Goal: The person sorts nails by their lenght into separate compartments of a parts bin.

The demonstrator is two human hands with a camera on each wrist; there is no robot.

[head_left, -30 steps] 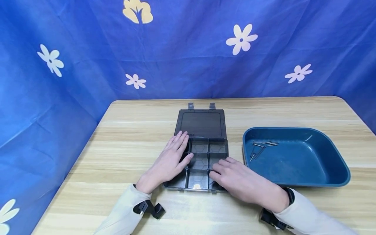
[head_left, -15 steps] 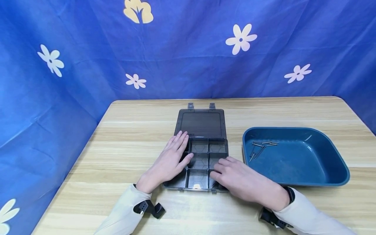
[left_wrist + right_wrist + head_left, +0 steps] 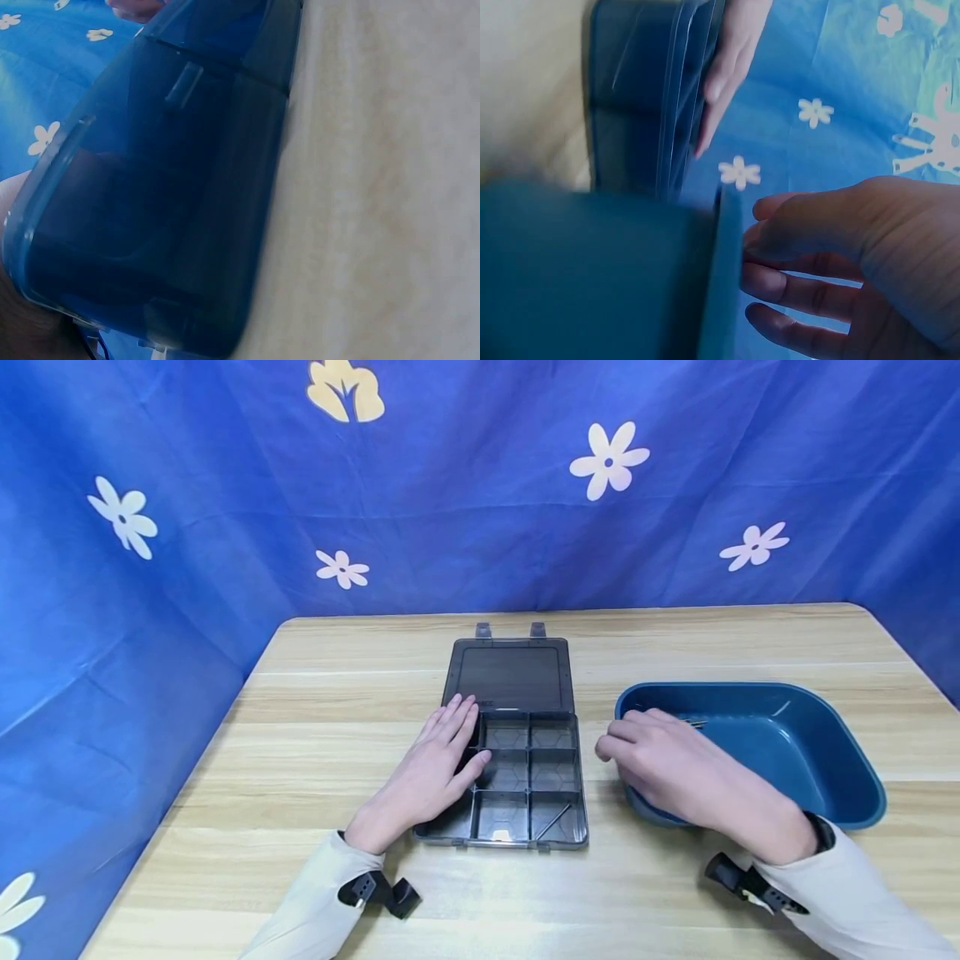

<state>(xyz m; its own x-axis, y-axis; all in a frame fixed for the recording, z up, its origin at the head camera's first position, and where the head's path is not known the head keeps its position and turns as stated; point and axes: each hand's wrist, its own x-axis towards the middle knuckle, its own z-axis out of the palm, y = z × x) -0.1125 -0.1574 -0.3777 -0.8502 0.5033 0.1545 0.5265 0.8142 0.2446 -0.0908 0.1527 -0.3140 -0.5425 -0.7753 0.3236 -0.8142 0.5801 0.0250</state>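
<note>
A dark translucent organizer box [image 3: 502, 810] lies with its lid [image 3: 513, 679] folded back, its compartments facing up. My left hand [image 3: 433, 772] rests flat along the box's left side, fingers straight and thumb over a divider. One long thin metal screw [image 3: 553, 821] lies slanted in the front right compartment. Over the left rim of the blue tub [image 3: 780, 777] hovers my right hand [image 3: 678, 768]. Its fingers [image 3: 810, 289] are loosely bent in the right wrist view, with nothing visible between them. Several more screws [image 3: 696, 723] in the tub are mostly hidden behind this hand.
The wooden table [image 3: 337, 693] carries both containers, the tub standing right of the box with a narrow strip of tabletop between. A blue flowered cloth [image 3: 480, 510] hangs behind the table and along its left side.
My right hand has left the front right compartment and moved right to the tub's rim. The screw in that compartment now shows. My left hand has stayed on the box.
</note>
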